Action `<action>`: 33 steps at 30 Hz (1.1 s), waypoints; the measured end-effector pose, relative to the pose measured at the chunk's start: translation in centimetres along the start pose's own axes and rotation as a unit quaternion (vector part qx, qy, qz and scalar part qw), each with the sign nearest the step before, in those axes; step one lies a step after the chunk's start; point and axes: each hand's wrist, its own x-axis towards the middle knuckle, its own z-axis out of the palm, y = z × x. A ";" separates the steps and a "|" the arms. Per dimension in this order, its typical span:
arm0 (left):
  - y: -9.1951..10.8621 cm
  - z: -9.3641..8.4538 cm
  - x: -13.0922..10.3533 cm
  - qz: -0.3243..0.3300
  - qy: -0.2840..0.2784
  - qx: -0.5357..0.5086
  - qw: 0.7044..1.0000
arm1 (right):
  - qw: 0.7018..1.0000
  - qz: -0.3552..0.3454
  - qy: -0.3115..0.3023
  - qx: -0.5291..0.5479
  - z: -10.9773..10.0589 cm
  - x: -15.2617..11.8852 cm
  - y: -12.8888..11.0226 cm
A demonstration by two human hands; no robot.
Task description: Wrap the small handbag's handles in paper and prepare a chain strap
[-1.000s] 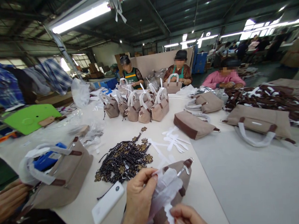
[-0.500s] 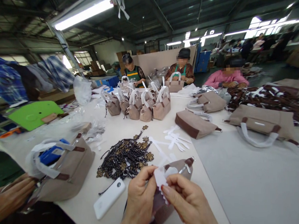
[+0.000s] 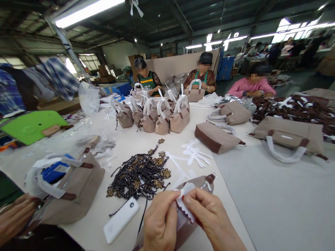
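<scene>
My left hand (image 3: 160, 227) and my right hand (image 3: 210, 217) both pinch a small white wrapping strip (image 3: 185, 205) with a wavy edge. They hold it against a beige handbag (image 3: 200, 183) that lies on the table right in front of me. The bag's brown tab and metal ring (image 3: 211, 177) stick out beyond my fingers. A pile of dark keychain charms (image 3: 139, 173) lies just beyond my left hand. A white power bank (image 3: 121, 224) rests to its left.
Another person's hand (image 3: 9, 220) holds a beige bag (image 3: 72, 186) at the left. Small bags (image 3: 161, 118) stand in a row mid-table, larger ones (image 3: 291, 136) lie to the right. White strips (image 3: 195, 156) lie loose. Three people sit at the far end.
My right hand came up from the bottom edge and took hold of the white strip opposite my left hand. The loose wrap that hung down is now gathered between my fingers.
</scene>
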 end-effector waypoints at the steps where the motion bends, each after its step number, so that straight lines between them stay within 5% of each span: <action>1: 0.0 0.0 -0.1 0.002 0.001 -0.007 1.000 | 1.000 -0.008 -0.001 -0.008 0.0 0.0 0.2; 11: 0.1 0.5 -0.8 -0.122 0.062 -0.012 0.991 | 0.958 -0.143 0.014 -0.249 -0.1 -0.5 0.4; 15: -0.3 0.4 -0.7 -0.047 0.025 -0.002 0.999 | 0.925 -0.233 0.045 -0.298 -0.9 0.5 -1.5; 22: -0.8 0.3 -0.6 0.001 0.005 0.009 1.000 | 0.919 -0.156 -0.173 -0.317 -1.8 3.7 -3.5; 33: 0.2 -0.6 1.9 0.109 -0.051 -0.007 0.993 | 0.879 -0.344 -0.092 -0.317 -1.0 3.1 -2.4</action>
